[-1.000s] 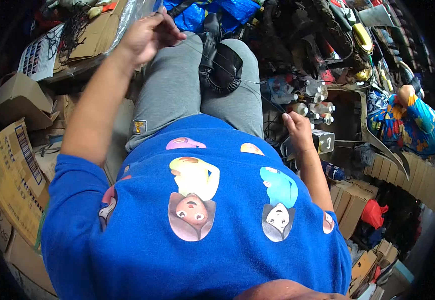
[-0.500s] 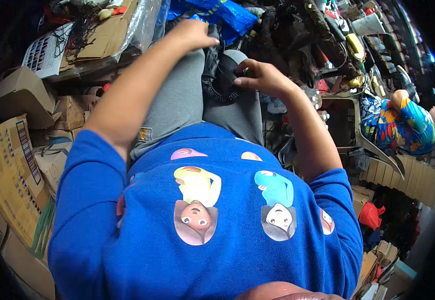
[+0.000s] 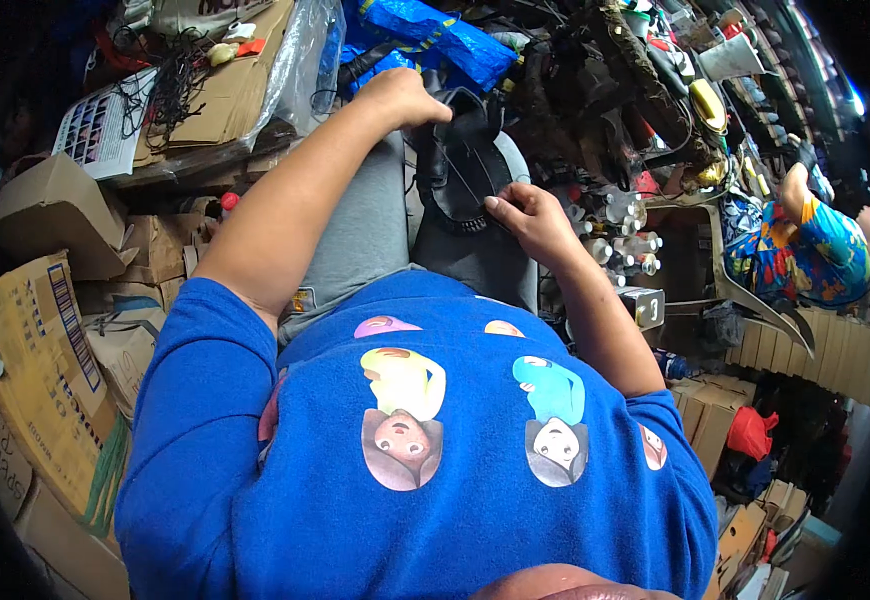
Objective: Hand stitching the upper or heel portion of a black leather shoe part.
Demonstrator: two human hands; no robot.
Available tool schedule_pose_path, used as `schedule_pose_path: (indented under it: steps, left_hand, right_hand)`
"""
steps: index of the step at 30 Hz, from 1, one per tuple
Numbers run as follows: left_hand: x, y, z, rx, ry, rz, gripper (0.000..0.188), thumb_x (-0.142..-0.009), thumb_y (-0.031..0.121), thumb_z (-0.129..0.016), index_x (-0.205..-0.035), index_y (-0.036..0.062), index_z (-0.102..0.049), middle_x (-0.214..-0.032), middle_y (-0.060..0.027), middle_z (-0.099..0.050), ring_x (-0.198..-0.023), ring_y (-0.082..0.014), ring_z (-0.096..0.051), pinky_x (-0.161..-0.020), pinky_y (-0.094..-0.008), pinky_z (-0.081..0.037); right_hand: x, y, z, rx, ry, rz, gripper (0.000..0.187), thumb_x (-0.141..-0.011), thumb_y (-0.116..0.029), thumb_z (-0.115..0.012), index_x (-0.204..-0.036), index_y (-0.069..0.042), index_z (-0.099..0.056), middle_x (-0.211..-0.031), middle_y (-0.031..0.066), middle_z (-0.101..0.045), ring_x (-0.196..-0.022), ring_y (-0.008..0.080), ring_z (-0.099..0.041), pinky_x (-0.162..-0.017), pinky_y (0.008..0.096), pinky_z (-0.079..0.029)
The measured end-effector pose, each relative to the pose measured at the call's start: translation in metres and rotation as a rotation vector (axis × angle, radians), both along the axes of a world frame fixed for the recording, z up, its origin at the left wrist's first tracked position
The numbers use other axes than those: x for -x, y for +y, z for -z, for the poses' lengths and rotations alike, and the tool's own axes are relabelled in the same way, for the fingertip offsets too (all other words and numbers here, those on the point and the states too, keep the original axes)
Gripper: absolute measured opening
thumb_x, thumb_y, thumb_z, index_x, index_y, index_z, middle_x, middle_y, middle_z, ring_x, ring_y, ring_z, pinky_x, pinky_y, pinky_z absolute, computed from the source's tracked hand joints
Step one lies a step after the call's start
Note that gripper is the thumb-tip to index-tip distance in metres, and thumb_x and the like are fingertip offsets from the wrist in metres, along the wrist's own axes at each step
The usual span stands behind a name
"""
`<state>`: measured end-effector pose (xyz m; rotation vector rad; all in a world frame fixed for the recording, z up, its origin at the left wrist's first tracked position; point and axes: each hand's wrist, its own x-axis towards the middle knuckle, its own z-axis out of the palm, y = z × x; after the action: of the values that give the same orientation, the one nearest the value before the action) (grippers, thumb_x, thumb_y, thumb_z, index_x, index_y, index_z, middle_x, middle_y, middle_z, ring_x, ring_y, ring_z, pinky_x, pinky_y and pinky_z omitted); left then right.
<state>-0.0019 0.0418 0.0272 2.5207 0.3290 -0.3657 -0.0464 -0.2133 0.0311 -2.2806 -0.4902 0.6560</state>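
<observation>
On my grey-trousered thigh lies a black shoe (image 3: 467, 178), its dark flat inner face turned up and a ridged, toothed rim curving round its near end. My left hand (image 3: 407, 100) is closed on the shoe's far left side, thumb toward the opening. At the shoe's near right edge, my right hand (image 3: 533, 215) has thumb and fingers pinched together. A thin thread (image 3: 483, 168) crosses the shoe's face and runs toward that pinch; whether the fingertips hold thread or rim is too small to tell.
Cardboard boxes (image 3: 50, 215) are piled at the left. Blue plastic sheeting (image 3: 445, 40) lies beyond the shoe. To the right stand small bottles (image 3: 625, 240) and a plastic chair (image 3: 690, 215). A person in a colourful shirt (image 3: 805, 240) sits farther right, beside heaped tools and scrap.
The shoe has been turned so more of its inner face shows. My right hand has moved down to its near right edge; my left hand has shifted slightly nearer.
</observation>
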Motion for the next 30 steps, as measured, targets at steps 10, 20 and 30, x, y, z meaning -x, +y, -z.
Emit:
schedule_pose_path:
  steps: [10,20,30]
  left_hand:
    - [0.007,-0.007,0.000,-0.026,-0.070,-0.011,0.070,-0.063,0.045,-0.066,-0.122,0.0114,-0.053,-0.112,-0.0194,-0.060,-0.103,-0.0327,-0.059,-0.090,-0.0413,-0.046]
    - [-0.009,0.034,0.009,-0.045,-0.190,0.004,0.042,-0.066,0.024,-0.066,-0.105,0.0083,-0.062,-0.097,-0.0168,-0.065,-0.091,-0.0297,-0.063,-0.077,-0.0378,-0.049]
    - [-0.041,-0.011,0.032,-0.308,-0.027,0.101,0.035,-0.077,0.029,-0.067,-0.110,0.0184,-0.063,-0.110,-0.0103,-0.062,-0.104,-0.0309,-0.058,-0.087,-0.0417,-0.047]
  right_hand:
    - [-0.011,0.007,-0.006,0.035,0.213,-0.036,0.029,-0.082,-0.030,-0.069,-0.083,-0.002,-0.066,-0.068,0.0021,-0.062,-0.062,0.0085,-0.054,-0.059,0.0265,-0.044]
    - [-0.014,-0.016,0.000,-0.283,0.308,0.079,0.030,-0.086,-0.031,-0.064,-0.083,-0.001,-0.062,-0.067,-0.0016,-0.054,-0.062,0.0065,-0.048,-0.058,0.0243,-0.040]
    - [-0.027,-0.020,0.033,-0.139,0.054,0.099,0.032,-0.087,-0.033,-0.060,-0.089,-0.001,-0.064,-0.075,0.0119,-0.063,-0.072,0.0169,-0.060,-0.067,0.0330,-0.046]
